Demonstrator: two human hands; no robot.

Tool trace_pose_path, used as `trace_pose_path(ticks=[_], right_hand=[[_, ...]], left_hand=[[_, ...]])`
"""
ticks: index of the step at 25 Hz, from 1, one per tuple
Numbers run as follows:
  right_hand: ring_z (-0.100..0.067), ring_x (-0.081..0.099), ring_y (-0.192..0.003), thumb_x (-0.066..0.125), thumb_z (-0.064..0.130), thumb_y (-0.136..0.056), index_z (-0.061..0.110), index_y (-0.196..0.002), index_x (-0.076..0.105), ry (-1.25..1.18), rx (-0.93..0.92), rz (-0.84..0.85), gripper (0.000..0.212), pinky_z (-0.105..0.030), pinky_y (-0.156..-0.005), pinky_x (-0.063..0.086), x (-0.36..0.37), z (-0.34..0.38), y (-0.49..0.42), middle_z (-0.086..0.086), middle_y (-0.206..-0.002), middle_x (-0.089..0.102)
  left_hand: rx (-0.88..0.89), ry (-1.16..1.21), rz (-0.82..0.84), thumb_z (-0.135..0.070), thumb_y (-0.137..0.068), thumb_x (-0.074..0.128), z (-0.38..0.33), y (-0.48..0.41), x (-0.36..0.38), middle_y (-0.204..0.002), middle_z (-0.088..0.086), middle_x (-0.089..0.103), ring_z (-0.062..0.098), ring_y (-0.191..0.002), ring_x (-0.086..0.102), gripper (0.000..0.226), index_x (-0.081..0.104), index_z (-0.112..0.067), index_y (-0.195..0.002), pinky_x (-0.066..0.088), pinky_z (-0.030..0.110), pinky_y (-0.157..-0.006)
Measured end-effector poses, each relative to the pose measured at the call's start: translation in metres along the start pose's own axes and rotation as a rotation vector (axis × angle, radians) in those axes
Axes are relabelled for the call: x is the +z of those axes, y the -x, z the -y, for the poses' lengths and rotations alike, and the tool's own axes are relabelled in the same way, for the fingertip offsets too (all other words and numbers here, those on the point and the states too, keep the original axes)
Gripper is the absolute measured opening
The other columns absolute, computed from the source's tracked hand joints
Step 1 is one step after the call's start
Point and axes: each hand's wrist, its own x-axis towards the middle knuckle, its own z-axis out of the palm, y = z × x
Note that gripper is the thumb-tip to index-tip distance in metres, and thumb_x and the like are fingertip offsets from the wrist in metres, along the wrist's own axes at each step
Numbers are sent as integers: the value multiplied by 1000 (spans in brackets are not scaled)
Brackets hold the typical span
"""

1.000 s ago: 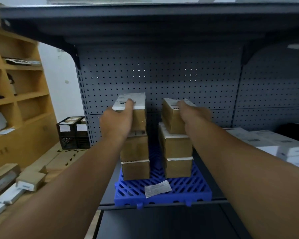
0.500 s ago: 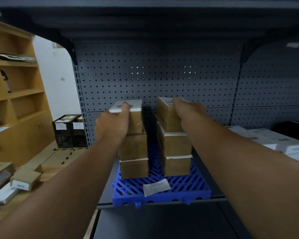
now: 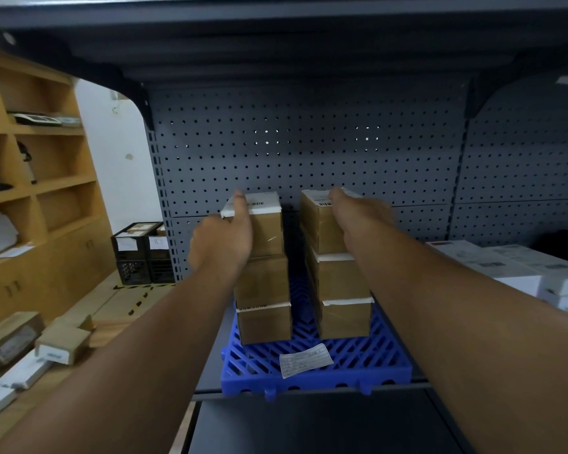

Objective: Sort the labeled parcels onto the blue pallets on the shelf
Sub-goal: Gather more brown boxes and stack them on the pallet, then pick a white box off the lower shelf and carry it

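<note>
Blur softens left hand [image 3: 223, 244] and right hand [image 3: 361, 221] gripping top parcels [image 3: 268, 234].

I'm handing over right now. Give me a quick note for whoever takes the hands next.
Left hand grips the left top parcel; right hand grips the right top parcel.
Each tops a three-high stack on the blue pallet.
Done: six parcels on the pallet.
Left: let go of both, then probably sort the loose parcels at lower left.
</note>
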Motion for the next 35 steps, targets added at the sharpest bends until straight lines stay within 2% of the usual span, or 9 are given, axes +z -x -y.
trace_pose_path(ticks=[2,4,8,11,14,16,19,26,35], right_hand=[[-32,59,-119,70,67,-71,5,-140,50,-20,0,9,95,-46,-100,53,-1,0,0,-13,-130,61],[-32,60,-118,61,70,-76,4,-138,50,-40,-7,1,91,-48,-100,53,-1,1,0,-13,-131,61],[-37,53,-128,41,67,-93,2,-149,39,-148,-31,-76,86,-52,-106,46,-16,1,3,-17,-145,53],[-37,54,-129,42,59,-98,4,-143,46,-147,-109,-235,71,-54,-108,43,-48,-16,9,-18,-144,55],[-32,62,-109,49,52,-95,15,-115,57,-60,-329,-347,43,-51,-99,49,-104,-56,14,-10,-118,67],[-32,60,-110,60,41,-93,13,-111,58,200,-556,-452,33,-48,-97,47,-157,-93,16,-10,-114,65],[-31,55,-111,66,33,-90,13,-116,59,714,-747,-434,33,-45,-95,43,-235,-152,19,-6,-115,62],[-30,58,-102,67,32,-88,15,-108,63,1006,-665,-521,26,-42,-87,45,-407,-228,1,-4,-107,62],[-19,60,-95,69,31,-88,20,-99,65,1027,-461,-615,16,-34,-85,47,-588,-319,-29,5,-100,61]], left_hand=[[-1,13,-13,-82,-89,20,0,4,-3,-109,10,67,31,-100,61,82,64,-14,-102,50,47,-86],[108,-2,-114,-75,-95,23,-1,11,-8,-137,11,58,32,-127,51,80,59,-15,-134,39,52,-107],[621,91,-313,-52,-103,40,-19,41,-11,-137,4,51,20,-130,43,52,52,-19,-141,33,40,-109],[832,172,-160,-47,-102,43,-42,80,9,-129,-2,52,14,-123,45,43,55,-23,-136,32,31,-104],[1000,248,60,-43,-101,45,-55,128,42,-124,-4,56,14,-118,50,39,60,-22,-130,34,28,-101],[1076,258,206,-44,-99,47,-58,161,70,-120,-3,60,18,-112,55,40,64,-19,-124,39,33,-96],[1119,173,323,-53,-94,47,-66,205,110,-117,-2,64,24,-109,57,48,68,-17,-119,42,39,-94],[1218,109,548,-54,-90,47,-140,323,199,-118,-1,65,25,-111,58,54,64,-17,-126,44,40,-98],[1245,121,847,-71,-92,22,-238,501,331,-128,-11,60,14,-123,47,69,57,-29,-134,39,33,-103]])
